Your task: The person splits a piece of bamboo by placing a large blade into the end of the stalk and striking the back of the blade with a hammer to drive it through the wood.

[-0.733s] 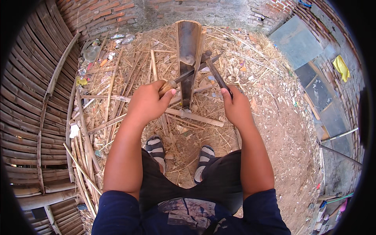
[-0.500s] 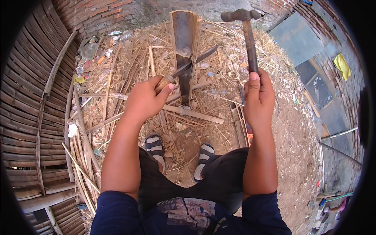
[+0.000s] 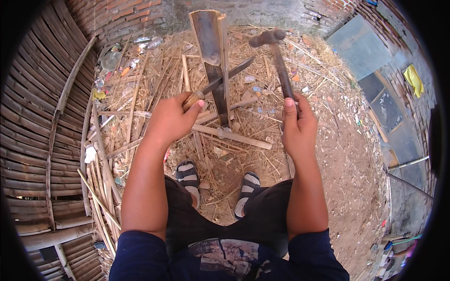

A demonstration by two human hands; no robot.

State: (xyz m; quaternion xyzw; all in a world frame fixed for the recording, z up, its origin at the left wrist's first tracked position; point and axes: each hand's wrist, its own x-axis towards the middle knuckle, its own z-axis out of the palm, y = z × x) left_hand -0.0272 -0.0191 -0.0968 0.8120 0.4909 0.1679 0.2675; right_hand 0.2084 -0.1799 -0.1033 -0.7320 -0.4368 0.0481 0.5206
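My left hand (image 3: 169,117) is closed round the wooden handle of a long knife (image 3: 239,69). Its dark blade slants up to the right across a split bamboo stem (image 3: 207,44), lying in the split, with the tip sticking out on the far side. The stem stands on end, leaning slightly left, its hollow inner face showing. A narrower strip along its right edge stands a little apart from the rest. In my right hand (image 3: 299,122) is a hammer (image 3: 281,70), gripped low on the handle. The hammer's head is raised to the right of the stem, touching nothing.
A bamboo crosspiece (image 3: 243,138) lies at the stem's foot, in front of my sandalled feet. Bamboo strips, straw and litter cover the ground. A bamboo-slat wall (image 3: 33,126) runs along the left, brick (image 3: 126,16) at the back, and grey panels (image 3: 360,47) lean on the right.
The hammer has come left and nearer, closer to the stem. The stem's top has tipped left, and my left hand and the knife have shifted slightly left with it.
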